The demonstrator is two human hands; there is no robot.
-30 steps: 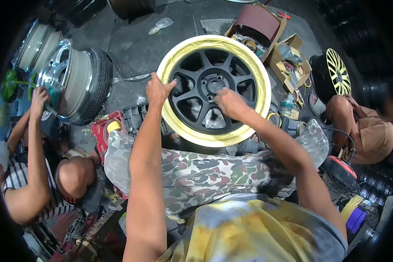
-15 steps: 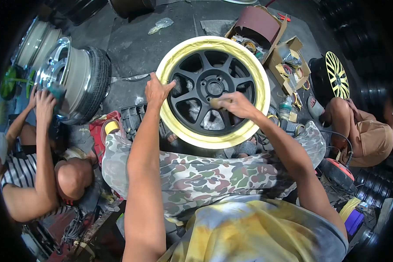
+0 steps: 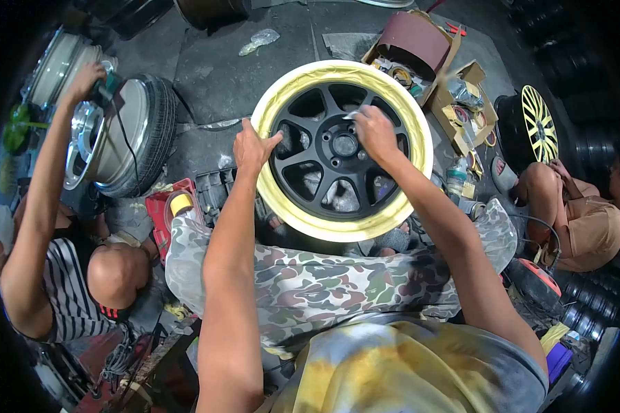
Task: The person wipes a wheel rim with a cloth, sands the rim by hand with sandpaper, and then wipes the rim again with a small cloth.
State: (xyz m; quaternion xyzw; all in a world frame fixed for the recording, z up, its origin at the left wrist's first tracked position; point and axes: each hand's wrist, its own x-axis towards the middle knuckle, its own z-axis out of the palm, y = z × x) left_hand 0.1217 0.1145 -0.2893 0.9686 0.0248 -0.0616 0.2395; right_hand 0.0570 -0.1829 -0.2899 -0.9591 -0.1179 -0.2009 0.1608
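A black spoked wheel (image 3: 331, 165) with its rim covered in pale yellow tape or film (image 3: 293, 212) lies in front of my knees. At the rim's left edge is my left hand (image 3: 253, 144), thumb and index finger spread apart, its palm side against the rim. My right hand (image 3: 375, 131) is closed over the upper right of the hub, pinching a small pale piece (image 3: 352, 115) whose shape is mostly hidden by the fingers. Bolt holes ring the hub's round centre opening (image 3: 344, 144).
Open cardboard boxes (image 3: 455, 120) with tape rolls stand at the upper right. A co-worker (image 3: 38, 227) at the left reaches over another wheel (image 3: 127, 131). A second person (image 3: 572, 206) crouches at the right by a yellow-spoked wheel (image 3: 539, 124). A red case (image 3: 162, 219) is at lower left.
My right hand has moved up and slightly right, from the hub's lower side to its upper right. My left hand stays on the rim. The left co-worker's arm has risen.
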